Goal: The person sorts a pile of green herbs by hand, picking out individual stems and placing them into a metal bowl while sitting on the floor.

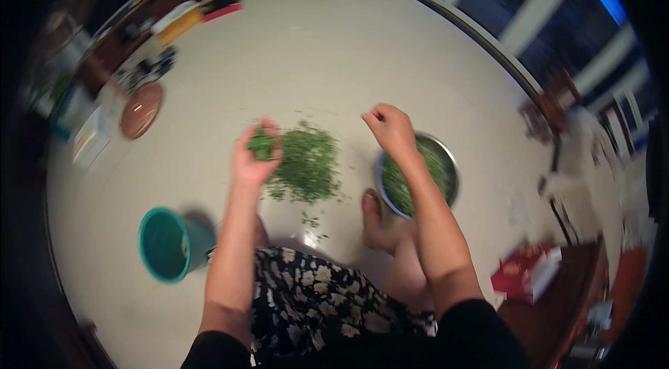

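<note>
My left hand (pixel 255 154) holds a small bunch of green leaves (pixel 262 143) in its palm, at the left edge of a loose pile of leafy greens (pixel 308 162) on the floor. Farther right, my right hand (pixel 389 126) is raised with its fingers curled, near the upper left rim of a round metal basin (pixel 453 160). Whether anything small is between those fingertips cannot be told. Green stems or leaves (pixel 400 181) fill much of the basin, partly hidden by my right forearm. A few loose leaves (pixel 311 221) lie below the pile.
A teal plastic bucket (pixel 166 245) stands at the lower left. A brown round lid or plate (pixel 142 110) lies beyond it, near a white box (pixel 91 136). My bare foot (pixel 372 217) is beside the basin. At lower right, a red box (pixel 525 271) sits on a dark wooden surface (pixel 559 311).
</note>
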`<state>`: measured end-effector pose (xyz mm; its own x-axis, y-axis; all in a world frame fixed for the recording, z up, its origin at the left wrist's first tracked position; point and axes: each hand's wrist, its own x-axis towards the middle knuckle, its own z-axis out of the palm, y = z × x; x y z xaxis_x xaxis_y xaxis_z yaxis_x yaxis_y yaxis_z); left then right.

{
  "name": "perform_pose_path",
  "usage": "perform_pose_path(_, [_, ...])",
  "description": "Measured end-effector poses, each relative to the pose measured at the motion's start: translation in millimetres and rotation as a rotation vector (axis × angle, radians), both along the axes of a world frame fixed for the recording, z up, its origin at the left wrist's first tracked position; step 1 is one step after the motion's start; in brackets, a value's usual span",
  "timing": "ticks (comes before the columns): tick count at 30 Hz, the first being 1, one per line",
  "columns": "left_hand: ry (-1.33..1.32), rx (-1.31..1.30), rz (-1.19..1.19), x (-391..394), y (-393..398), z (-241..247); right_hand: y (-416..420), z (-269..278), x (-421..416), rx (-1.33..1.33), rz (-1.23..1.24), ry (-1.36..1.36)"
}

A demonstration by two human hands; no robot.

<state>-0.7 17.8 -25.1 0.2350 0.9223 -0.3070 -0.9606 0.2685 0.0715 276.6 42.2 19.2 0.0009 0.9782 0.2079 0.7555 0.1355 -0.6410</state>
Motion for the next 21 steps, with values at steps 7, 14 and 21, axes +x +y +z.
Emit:
perform_pose_path(7, [-0.049,0.027,0.050,9.7,-5.0,12.6,-36.1,12.8,-118.5,-0.070,0.413,0.608])
perform_pose_path(14, [0.027,0.125,0.026,5.4,-4.4,6.7,-12.0,-3.2,-137.7,-0.315,0.485,0.750])
perform_pose_path(21, [-0.088,-0.046,0.161,-3.5,-7.6,15.7,-2.4,4.7,-133.6,-0.654,0.499,1.622])
